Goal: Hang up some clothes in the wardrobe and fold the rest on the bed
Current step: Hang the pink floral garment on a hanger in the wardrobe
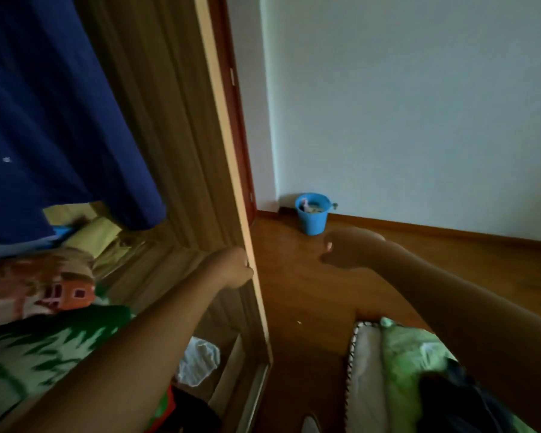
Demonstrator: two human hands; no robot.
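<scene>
The left hand's fingers [248,270] curl round the pale front edge of the wardrobe door [169,151], with the left hand [231,267] a little below the frame's centre, toward 7 o'clock. The right hand [347,246] floats over the wooden floor [294,292] toward 4 o'clock from centre. Its fingers are folded into a loose fist with the thumbnail facing the camera, and nothing shows in it. Both bare forearms reach in from the bottom corners.

The door's long axis runs from 12 o'clock down to 6 o'clock, with the lower end leaning right.

Inside the wardrobe, at 10 o'clock, a dark blue garment [44,120] hangs with its length running from 11 o'clock toward 5 o'clock and its hem pointing down. Below the hem lies a yellow-green cloth [91,235]. At 9 o'clock is an orange-and-brown patterned garment [44,285], and at 8 o'clock a green leafy-print garment [44,348] that the left forearm partly covers. A crumpled white item [200,360] sits low in the wardrobe at 6 o'clock, just inside the door.

At 5 o'clock the bed [363,370] shows a white cover with a zigzag edge. A light green garment [409,348] and a dark garment [450,398] are heaped on it, under the right forearm.

A blue bucket [313,218] stands in the far corner, near the right hand's knuckles in the picture.
</scene>
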